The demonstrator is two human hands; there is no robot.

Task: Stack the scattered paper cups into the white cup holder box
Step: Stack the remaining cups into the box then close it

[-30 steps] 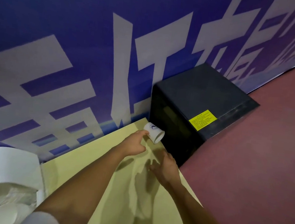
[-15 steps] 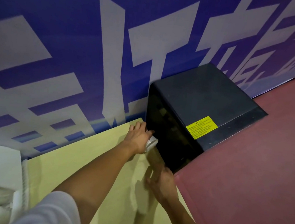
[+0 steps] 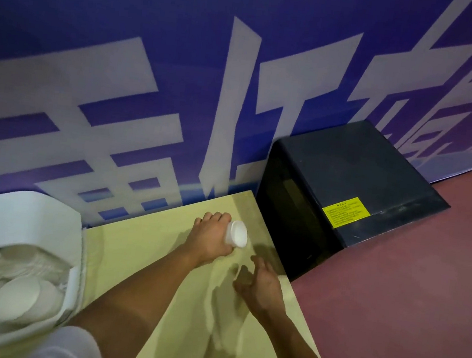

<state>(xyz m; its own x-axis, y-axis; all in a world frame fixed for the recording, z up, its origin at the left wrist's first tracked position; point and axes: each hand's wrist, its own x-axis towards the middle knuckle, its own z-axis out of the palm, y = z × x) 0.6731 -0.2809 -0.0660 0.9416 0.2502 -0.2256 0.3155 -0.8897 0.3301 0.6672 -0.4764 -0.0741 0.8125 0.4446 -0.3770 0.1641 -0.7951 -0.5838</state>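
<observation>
Head view, looking forward and down. The left hand point(image 3: 212, 237) is shown reaching to the far right corner of a pale yellow-green table point(image 3: 141, 259), with its fingers and thumb curled round a white paper cup point(image 3: 236, 236). The cup is held on its side just above the tabletop, one round end turned to the right; whether that end is the mouth or the base cannot be told. The right hand point(image 3: 260, 286) is seen nearer the viewer, close to the table's right edge, its fingers point(image 3: 260, 263) spread apart and loosely bent, with nothing held. Whether it touches the tabletop cannot be told. The two hands lie near each other but are not in contact.

The white cup holder box point(image 3: 15, 223) is placed at the left end of the table, well apart from the held cup. Pale stacked cups point(image 3: 17, 294) are visible inside it, blurred. A white sleeve point(image 3: 74, 348) is seen at the bottom edge, on the left arm.

A black cabinet point(image 3: 346, 168) stands just beside the table's right corner and bears a yellow label point(image 3: 346, 212) whose print is too small to be read. A blue banner point(image 3: 156, 44) with large white characters fills the background, and a dark red floor point(image 3: 421, 305) is shown at the right.
</observation>
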